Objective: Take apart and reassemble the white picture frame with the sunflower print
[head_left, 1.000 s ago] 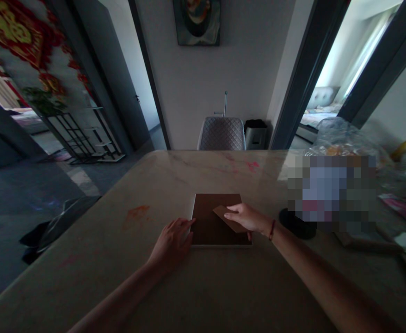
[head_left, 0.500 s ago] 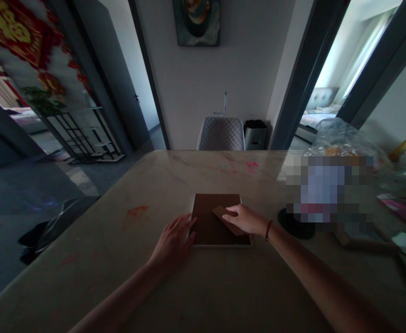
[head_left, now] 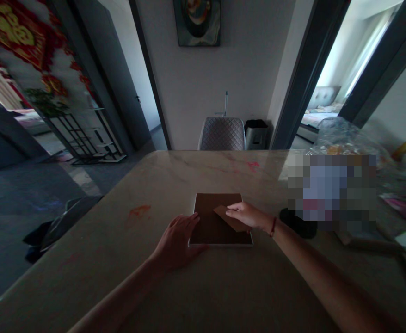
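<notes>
A dark brown square panel (head_left: 210,226) with a pale edge lies flat on the marble-look table (head_left: 95,268). A tan sheet piece (head_left: 225,215) lies across its upper right part, and my right hand (head_left: 246,216) presses on it, with its fingers on top and a red cord at the wrist. My left hand (head_left: 177,243) clasps the panel's lower left corner, with its fingertips on the left edge and its thumb along the front edge.
A round black object (head_left: 295,223) and a pixelated blurred patch (head_left: 331,189) sit to the right, with a clear plastic bag (head_left: 345,136) behind. A quilted chair (head_left: 222,134) and a bin (head_left: 256,134) stand beyond the table's far edge. The table's left edge drops to the floor.
My left hand has spread lower over the panel's corner, with its thumb now along the front edge. My right hand and the tan piece have shifted only slightly.
</notes>
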The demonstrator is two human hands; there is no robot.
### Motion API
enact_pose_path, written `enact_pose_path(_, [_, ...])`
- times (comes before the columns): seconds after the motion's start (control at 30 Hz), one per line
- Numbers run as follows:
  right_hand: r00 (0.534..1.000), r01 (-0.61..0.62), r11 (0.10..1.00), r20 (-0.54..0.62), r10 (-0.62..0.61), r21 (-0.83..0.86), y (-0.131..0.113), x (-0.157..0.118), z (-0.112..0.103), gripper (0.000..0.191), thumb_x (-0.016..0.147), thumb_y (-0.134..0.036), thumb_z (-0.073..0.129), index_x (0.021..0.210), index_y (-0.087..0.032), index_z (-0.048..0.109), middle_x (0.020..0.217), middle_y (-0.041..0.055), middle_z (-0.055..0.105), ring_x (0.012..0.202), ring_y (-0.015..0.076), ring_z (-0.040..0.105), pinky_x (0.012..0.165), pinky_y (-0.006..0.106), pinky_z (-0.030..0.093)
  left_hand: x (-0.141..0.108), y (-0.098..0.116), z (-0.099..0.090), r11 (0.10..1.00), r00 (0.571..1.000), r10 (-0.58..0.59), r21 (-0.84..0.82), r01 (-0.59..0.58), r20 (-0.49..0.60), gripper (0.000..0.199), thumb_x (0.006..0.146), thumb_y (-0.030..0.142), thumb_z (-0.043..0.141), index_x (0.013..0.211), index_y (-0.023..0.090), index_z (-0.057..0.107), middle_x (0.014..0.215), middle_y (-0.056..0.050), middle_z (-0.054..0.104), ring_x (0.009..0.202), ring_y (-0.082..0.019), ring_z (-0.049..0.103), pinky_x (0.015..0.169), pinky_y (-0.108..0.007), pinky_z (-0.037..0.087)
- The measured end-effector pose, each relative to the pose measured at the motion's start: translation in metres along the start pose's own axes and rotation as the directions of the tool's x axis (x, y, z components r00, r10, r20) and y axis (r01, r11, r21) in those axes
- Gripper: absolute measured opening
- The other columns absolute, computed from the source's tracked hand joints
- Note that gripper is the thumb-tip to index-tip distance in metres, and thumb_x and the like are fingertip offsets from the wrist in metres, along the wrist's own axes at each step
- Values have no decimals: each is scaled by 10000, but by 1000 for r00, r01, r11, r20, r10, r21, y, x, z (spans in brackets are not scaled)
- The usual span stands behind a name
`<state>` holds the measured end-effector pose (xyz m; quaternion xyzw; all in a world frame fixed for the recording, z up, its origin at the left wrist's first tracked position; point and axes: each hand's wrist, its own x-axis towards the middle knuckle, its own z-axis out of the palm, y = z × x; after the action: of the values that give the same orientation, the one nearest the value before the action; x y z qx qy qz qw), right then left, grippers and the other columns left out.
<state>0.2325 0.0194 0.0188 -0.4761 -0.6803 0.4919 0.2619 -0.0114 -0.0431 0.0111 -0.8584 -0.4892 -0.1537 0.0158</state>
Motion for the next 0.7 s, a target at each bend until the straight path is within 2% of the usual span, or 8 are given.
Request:
enact_pose_path(0.1, [975, 102, 977, -175, -135, -185, 3, 6, -4, 180, 732, -340, 580, 765, -204, 694, 786, 47, 686, 817, 211, 619, 817, 373, 454, 1, 1, -1, 1000, 1000, -10, -16, 10, 9, 672, 698, 612, 533, 1209, 177, 487, 1262, -133, 518, 1114, -286, 496, 955, -451, 341])
enact_pose_path(0.17, [929, 143, 945, -289, -230, -293, 4, 9, -6, 217, 718, -323, 594, 881, -214, 688, 987, 73, 667, 998, 235, 570, 942, 404, 376, 1, 2, -3, 1000, 1000, -18, -22, 18, 14, 668, 702, 616, 525, 1206, 180, 491, 1258, -130, 523, 1108, -283, 503, 947, -443, 349])
enact_pose_path(0.2, [915, 157, 931, -305, -263, -329, 5, 10, -7, 273, 716, -313, 594, 959, -213, 670, 1090, 80, 632, 1079, 238, 528, 983, 410, 341, 1, 2, -4, 1000, 1000, -21, -22, 22, 15, 669, 705, 620, 519, 1207, 179, 491, 1258, -130, 524, 1106, -281, 505, 945, -440, 352])
enact_pose_path(0.27, [922, 177, 905, -258, -291, -387, 9, 11, -6, 374, 727, -296, 573, 1083, -188, 617, 1239, 94, 542, 1181, 238, 453, 1023, 417, 303, 1, 2, -5, 999, 999, -27, -17, 28, 27, 682, 705, 629, 514, 1210, 171, 489, 1261, -134, 521, 1109, -281, 505, 943, -440, 356])
enact_pose_path(0.33, [926, 194, 871, -210, -315, -450, 15, 11, -3, 427, 751, -297, 543, 1152, -152, 572, 1300, 117, 482, 1228, 236, 403, 1045, 416, 279, 2, 2, -5, 999, 998, -33, -7, 33, 50, 697, 706, 634, 509, 1214, 157, 486, 1271, -143, 511, 1117, -283, 501, 948, -443, 357])
enact_pose_path(0.47, [918, 191, 832, -206, -340, -522, 23, 10, 2, 455, 787, -286, 495, 1202, -103, 528, 1313, 146, 460, 1257, 230, 365, 1063, 401, 262, 2, 0, -2, 999, 994, -39, 26, 37, 106, 721, 703, 625, 524, 1233, 139, 473, 1302, -149, 479, 1149, -313, 476, 963, -461, 354])
enact_pose_path(0.6, [915, 200, 822, -198, -351, -533, 24, 8, 5, 432, 811, -250, 447, 1218, -123, 514, 1320, 116, 459, 1256, 211, 367, 1062, 404, 269, 4, -1, 0, 997, 986, -45, 74, 33, 163, 721, 712, 588, 548, 1249, 115, 463, 1314, -168, 457, 1202, -339, 416, 968, -451, 366])
enact_pose_path(0.7, [916, 193, 800, -187, -355, -569, 26, 9, 7, 442, 815, -231, 426, 1234, -111, 495, 1329, 121, 447, 1263, 210, 356, 1059, 406, 280, 4, 0, 0, 996, 986, -20, 88, 6, 165, 727, 716, 590, 542, 1241, 91, 470, 1303, -179, 465, 1209, -335, 409, 983, -443, 358])
